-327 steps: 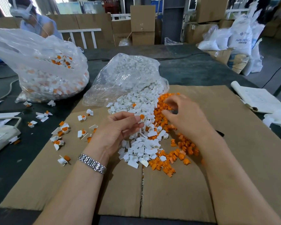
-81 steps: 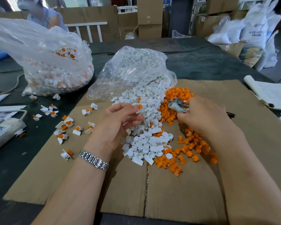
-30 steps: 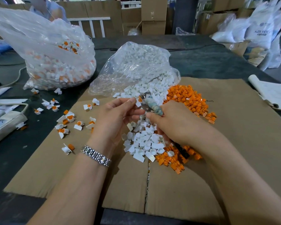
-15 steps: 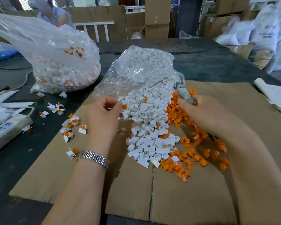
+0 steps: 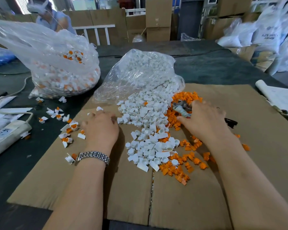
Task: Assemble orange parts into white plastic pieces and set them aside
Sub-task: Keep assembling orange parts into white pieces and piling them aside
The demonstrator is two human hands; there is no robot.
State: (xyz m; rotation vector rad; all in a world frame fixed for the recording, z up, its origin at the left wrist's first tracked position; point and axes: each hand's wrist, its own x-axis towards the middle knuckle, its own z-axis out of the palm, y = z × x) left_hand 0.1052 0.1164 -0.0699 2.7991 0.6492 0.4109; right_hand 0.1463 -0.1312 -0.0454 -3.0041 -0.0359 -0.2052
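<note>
1. Cardboard sheet (image 5: 198, 205) — flat on the dark table (image 5: 214, 67), a seam running down its middle; both forearms lie across its near part.
2. Wristwatch (image 5: 93, 157), metal band, on the left wrist.
3. Left hand (image 5: 101, 128), palm down on the cardboard just left of the white heap, fingers blurred; whether it holds a piece I cannot tell.
4. Right hand (image 5: 204, 122), curled round a small grey tool (image 5: 181, 109) whose tip pokes out over the orange heap; a dark handle end (image 5: 230, 122) shows past the wrist.
5. White plastic pieces (image 5: 148, 127), a loose heap spilling from the mouth of a clear bag (image 5: 140, 72) down the cardboard between the two hands.
6. Orange parts (image 5: 181, 165), scattered along the right edge of the white heap, touching it, from near the seam up to a thicker pile beside the bag mouth; the right hand covers part of them.
7. Assembled pieces (image 5: 68, 128), white with orange inserts, strewn left of the left hand, some on the cardboard, some on the table.
8. Power strip (image 5: 8, 135), white, with cord, at the table's left edge.
9. Papers (image 5: 279, 98) at the right edge, partly off the cardboard.
10. Large clear bag (image 5: 56, 63), far left, filled with white-and-orange pieces.
11. Second person (image 5: 51, 17) behind that bag, wearing a headset; cardboard boxes (image 5: 158, 19) and white sacks (image 5: 269, 30) beyond the table.
</note>
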